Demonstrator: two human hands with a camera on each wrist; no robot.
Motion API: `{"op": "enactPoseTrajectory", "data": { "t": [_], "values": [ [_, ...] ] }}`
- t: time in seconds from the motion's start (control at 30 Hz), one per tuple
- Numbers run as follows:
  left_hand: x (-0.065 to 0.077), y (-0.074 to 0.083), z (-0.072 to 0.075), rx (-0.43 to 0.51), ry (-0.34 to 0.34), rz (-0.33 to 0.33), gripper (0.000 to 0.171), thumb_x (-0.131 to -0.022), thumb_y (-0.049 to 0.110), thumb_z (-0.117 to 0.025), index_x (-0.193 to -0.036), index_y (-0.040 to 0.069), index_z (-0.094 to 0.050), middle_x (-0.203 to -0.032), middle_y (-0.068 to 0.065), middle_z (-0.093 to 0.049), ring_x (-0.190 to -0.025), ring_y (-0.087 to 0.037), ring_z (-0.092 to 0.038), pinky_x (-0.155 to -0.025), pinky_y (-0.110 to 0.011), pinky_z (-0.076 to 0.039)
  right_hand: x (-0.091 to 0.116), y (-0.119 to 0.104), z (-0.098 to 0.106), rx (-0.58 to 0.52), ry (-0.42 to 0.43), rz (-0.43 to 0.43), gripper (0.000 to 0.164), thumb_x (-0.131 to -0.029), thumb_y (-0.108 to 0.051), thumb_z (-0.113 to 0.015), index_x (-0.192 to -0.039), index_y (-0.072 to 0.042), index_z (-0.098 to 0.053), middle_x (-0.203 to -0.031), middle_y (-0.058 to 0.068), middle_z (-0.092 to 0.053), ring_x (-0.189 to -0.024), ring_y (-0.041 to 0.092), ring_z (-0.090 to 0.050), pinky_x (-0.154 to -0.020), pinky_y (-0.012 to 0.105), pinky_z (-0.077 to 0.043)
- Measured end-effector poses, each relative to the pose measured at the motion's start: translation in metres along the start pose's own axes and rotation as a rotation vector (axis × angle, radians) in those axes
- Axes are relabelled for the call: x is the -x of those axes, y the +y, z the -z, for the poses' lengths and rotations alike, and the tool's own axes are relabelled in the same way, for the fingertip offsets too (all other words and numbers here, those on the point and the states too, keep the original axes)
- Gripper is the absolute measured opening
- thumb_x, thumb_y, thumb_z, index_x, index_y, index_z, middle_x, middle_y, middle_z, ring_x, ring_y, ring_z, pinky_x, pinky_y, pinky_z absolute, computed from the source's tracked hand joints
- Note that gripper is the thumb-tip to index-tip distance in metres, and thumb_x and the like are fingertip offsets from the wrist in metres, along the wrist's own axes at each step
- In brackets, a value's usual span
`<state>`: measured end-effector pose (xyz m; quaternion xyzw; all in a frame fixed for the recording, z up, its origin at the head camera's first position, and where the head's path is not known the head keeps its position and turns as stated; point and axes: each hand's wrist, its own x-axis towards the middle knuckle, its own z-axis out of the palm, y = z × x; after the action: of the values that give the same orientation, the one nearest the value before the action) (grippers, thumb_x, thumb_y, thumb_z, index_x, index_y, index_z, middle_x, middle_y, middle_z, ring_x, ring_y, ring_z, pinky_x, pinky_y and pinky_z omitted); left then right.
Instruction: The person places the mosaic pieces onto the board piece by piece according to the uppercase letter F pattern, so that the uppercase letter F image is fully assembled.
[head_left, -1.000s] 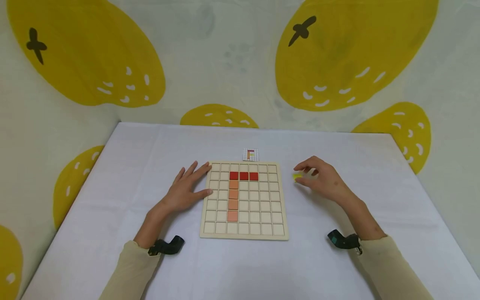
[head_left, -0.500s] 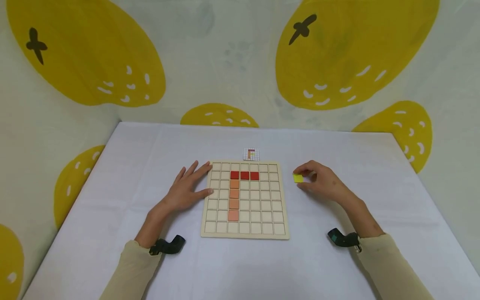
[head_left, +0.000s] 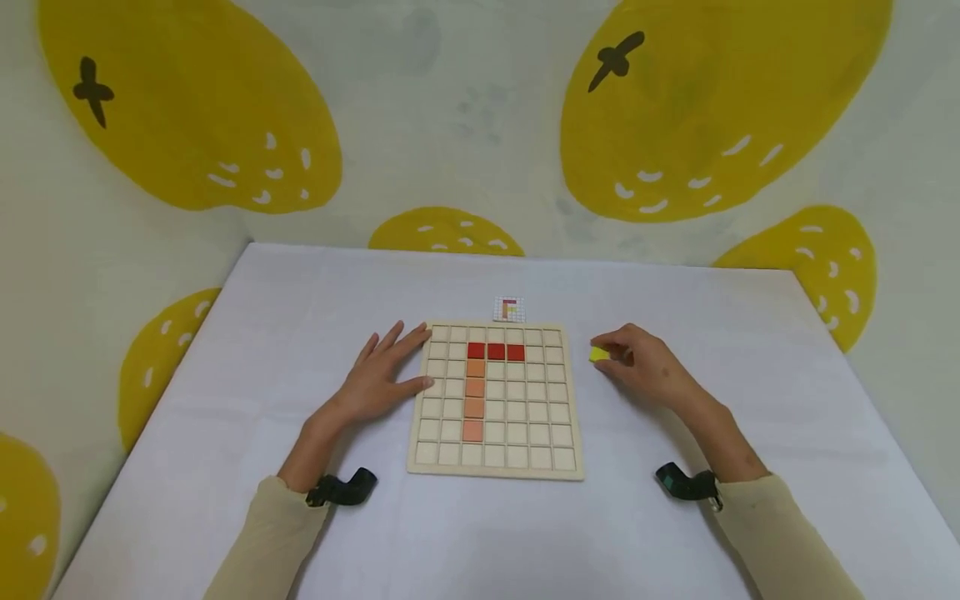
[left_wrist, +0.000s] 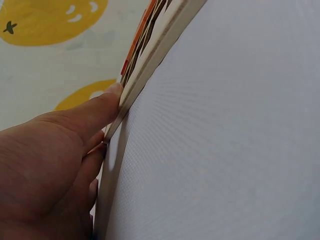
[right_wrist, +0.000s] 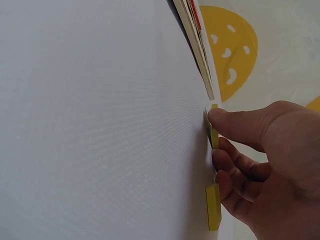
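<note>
My left hand (head_left: pixel 371 379) lies at the left edge of a pale wooden grid board (head_left: pixel 495 475), its fingers spread, with the thumb (left_wrist: pixel 107 97) touching the board's edge in the left wrist view. My right hand (head_left: pixel 652 367) is right of the board and pinches a yellow square tile (head_left: pixel 598 354) between thumb and fingers. In the right wrist view, the pinched tile (right_wrist: pixel 215 137) is partly covered by the thumb; a second yellow tile (right_wrist: pixel 213 207) stands close by the lower fingers. Three red tiles (head_left: pixel 496 352) form a row on the board, with a column of several orange tiles (head_left: pixel 474 389) below the left one.
Behind the board lies a small printed pattern card (head_left: pixel 509 309) with a coloured grid. A white cloth covers the table (head_left: pixel 495 542). Walls with yellow fruit prints (head_left: pixel 720 108) stand behind and at the sides. Dark wrist cameras (head_left: pixel 345 487) are strapped to both wrists.
The right fingers, apart from the thumb at the yellow tile one second ago, have closed to pinch it. The left hand stays at the board. The head view has shifted slightly.
</note>
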<state>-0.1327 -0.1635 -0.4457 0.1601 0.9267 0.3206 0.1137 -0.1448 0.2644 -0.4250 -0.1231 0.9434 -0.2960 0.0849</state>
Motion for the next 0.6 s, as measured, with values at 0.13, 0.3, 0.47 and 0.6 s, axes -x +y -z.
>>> {"op": "enactPoseTrajectory", "data": {
  "t": [0.13,0.3,0.47,0.6],
  "values": [
    [-0.0012,0.0021,-0.0025,-0.014,-0.005,-0.005,0.078,-0.098,0.035,-0.073,-0.164,0.02,-0.034,-0.173,-0.002,-0.031,-0.165,-0.034,-0.011,-0.133,-0.06,-0.001,0.0047,-0.001,-0.0004,0.011,-0.007,-0.026,0.033,-0.095,-0.005,-0.073,-0.128,-0.002,-0.071,-0.112,0.017,-0.065,-0.099,0.027,-0.06,-0.086,0.04,-0.054],
    [-0.0003,0.0024,0.0006,-0.023,0.002,0.005,0.079,-0.097,0.035,-0.073,-0.164,0.019,-0.034,-0.173,-0.003,-0.031,-0.165,-0.034,-0.011,-0.133,-0.06,-0.001,0.0018,-0.004,0.0006,0.014,0.003,0.003,0.033,-0.096,-0.004,-0.072,-0.129,-0.004,-0.071,-0.111,0.017,-0.064,-0.097,0.027,-0.059,-0.083,0.038,-0.053],
    [0.0004,0.0029,0.0032,-0.012,0.0,0.007,0.079,-0.098,0.035,-0.073,-0.165,0.019,-0.034,-0.173,-0.004,-0.032,-0.165,-0.035,-0.011,-0.133,-0.061,0.0,-0.0022,-0.005,0.002,0.025,0.0,0.014,0.034,-0.097,-0.004,-0.071,-0.13,-0.005,-0.071,-0.111,0.016,-0.066,-0.099,0.027,-0.061,-0.086,0.041,-0.054],
    [-0.0006,0.0019,0.0035,-0.013,-0.01,0.01,0.079,-0.098,0.036,-0.072,-0.165,0.02,-0.033,-0.173,-0.003,-0.031,-0.165,-0.034,-0.01,-0.133,-0.06,0.001,-0.0039,-0.0077,0.0035,0.007,0.012,0.03,0.035,-0.096,-0.004,-0.072,-0.132,-0.004,-0.07,-0.111,0.015,-0.067,-0.1,0.026,-0.064,-0.087,0.04,-0.056]
  ]
}}
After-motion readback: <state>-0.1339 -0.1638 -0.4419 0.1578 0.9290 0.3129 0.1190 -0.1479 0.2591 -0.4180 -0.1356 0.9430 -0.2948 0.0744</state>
